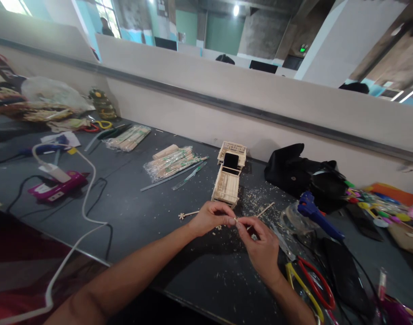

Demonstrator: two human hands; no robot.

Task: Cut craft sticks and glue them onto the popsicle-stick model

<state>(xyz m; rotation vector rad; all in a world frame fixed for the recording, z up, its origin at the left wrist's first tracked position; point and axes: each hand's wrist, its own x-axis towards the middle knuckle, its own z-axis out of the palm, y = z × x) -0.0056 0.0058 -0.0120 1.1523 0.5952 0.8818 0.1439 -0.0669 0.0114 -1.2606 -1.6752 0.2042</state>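
Observation:
My left hand (215, 218) and my right hand (259, 246) meet fingertip to fingertip above the dark table. Between their pinched thumbs and forefingers is a tiny pale piece (235, 220), mostly covered, its kind too small to tell. Just beyond my fingers stands a small structure built of wooden sticks (227, 185), with a dark rectangular panel (231, 160) in its middle. A stick with a flower-shaped end (182, 216) lies to the left of my left hand. Beyond my right hand rests a loose thin stick (265, 209), among scattered wood crumbs (257, 198).
Bagged wooden sticks (172, 163) lie left of the structure. At right are scissors with red and yellow handles (316, 282), a blue glue gun (314, 214) and a black bag (287, 169). A purple power strip (59, 186) trails a white cable (91, 180) at left. A partition (179, 108) runs behind.

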